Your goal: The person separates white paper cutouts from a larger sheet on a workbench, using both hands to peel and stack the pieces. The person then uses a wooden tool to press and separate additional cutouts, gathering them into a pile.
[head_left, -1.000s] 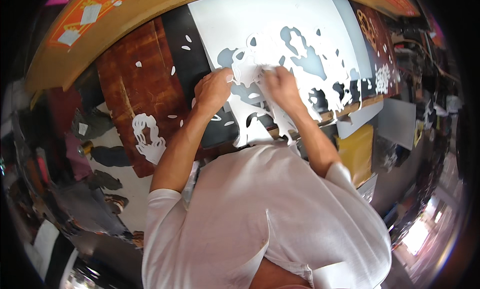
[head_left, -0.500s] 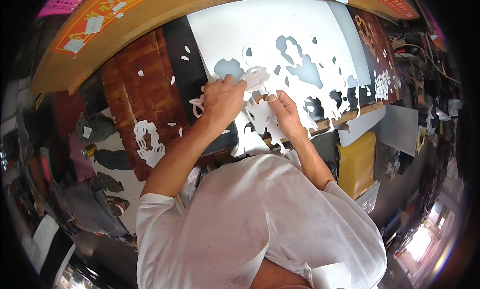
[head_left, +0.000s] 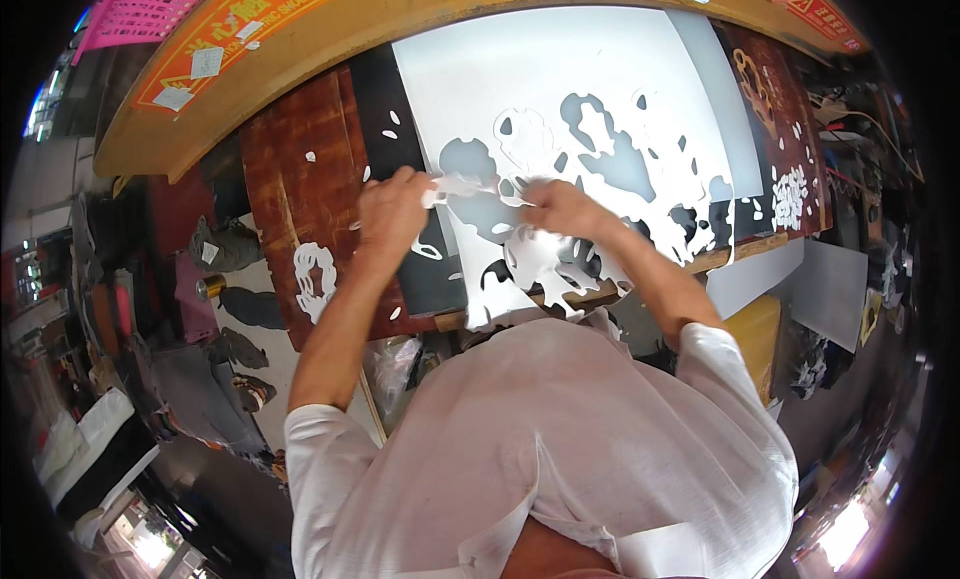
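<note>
A large white sheet (head_left: 540,59), its near half full of cut-out holes, lies on a dark board. My left hand (head_left: 393,214) is closed at the sheet's left side on a thin white cut-out piece (head_left: 462,185), blurred by motion and held just above the sheet. My right hand (head_left: 568,211) is over the holed part, fingers curled together; its fingertips are smeared, and a white strip reaches them. Below the right hand, a torn, lacy flap of the sheet (head_left: 540,259) hangs at the table's near edge.
A yellow machine beam (head_left: 370,24) crosses the far side. On the brown board (head_left: 300,179) at left lies a ring-shaped stack of white cut-outs (head_left: 316,279). At right are a brown metal cutting die (head_left: 752,84) and a pile of white scraps (head_left: 789,199).
My hands have moved apart, the left one leftward and the right one slightly up. The white piece has shifted left with my left hand. The whole view has also shifted a little.
</note>
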Available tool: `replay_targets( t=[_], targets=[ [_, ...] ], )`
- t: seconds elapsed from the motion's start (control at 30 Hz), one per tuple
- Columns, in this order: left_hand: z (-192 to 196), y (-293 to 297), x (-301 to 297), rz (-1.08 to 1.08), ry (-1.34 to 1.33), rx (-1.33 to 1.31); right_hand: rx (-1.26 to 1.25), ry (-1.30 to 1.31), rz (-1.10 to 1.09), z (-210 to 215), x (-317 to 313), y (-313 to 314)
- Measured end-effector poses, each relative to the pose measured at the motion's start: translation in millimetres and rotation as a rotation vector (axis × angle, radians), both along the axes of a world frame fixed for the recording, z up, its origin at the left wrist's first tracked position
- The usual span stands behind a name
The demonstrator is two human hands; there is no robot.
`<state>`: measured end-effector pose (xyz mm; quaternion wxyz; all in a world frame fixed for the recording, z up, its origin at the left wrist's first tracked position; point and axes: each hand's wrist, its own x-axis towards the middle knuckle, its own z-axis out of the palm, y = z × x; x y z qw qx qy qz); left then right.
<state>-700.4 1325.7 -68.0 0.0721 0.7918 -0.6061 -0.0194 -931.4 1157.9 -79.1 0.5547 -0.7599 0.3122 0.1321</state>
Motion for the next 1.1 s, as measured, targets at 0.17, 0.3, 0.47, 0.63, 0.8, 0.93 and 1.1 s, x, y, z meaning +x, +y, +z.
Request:
replay_targets(
  t=[0.17, 0.3, 0.47, 0.63, 0.8, 0.93, 1.1],
  targets=[
    [-9, 9, -18, -0.38, 0.207, -0.129, 0.142, 0.008, 0.004, 1, -7, -37],
    [-12, 15, -42, -0.319, 0.04, -0.16, 0.386, -0.163, -0.212, -13, 9, -33],
    [15, 19, -56, -0.138, 0.09, -0.086, 0.287, -0.185, -0.111, -10, 28, -18],
    [21, 0, -72, 0.023, -0.009, 0.033, 0.196, -0.305, -0.072, -1, 38, 5],
    [18, 11, -54, 0.02, 0.03, -0.189, 0.067, -0.19, -0.425, -15, 42, -35],
    [30, 37, -57, 0.247, 0.092, 0.048, 0.137, -0.295, -0.591, -22, 24, -91],
    [72, 23, -78, 0.368, 0.266, 0.072, 0.592, -0.467, -0.39, 6, 6, -98]
  ],
)
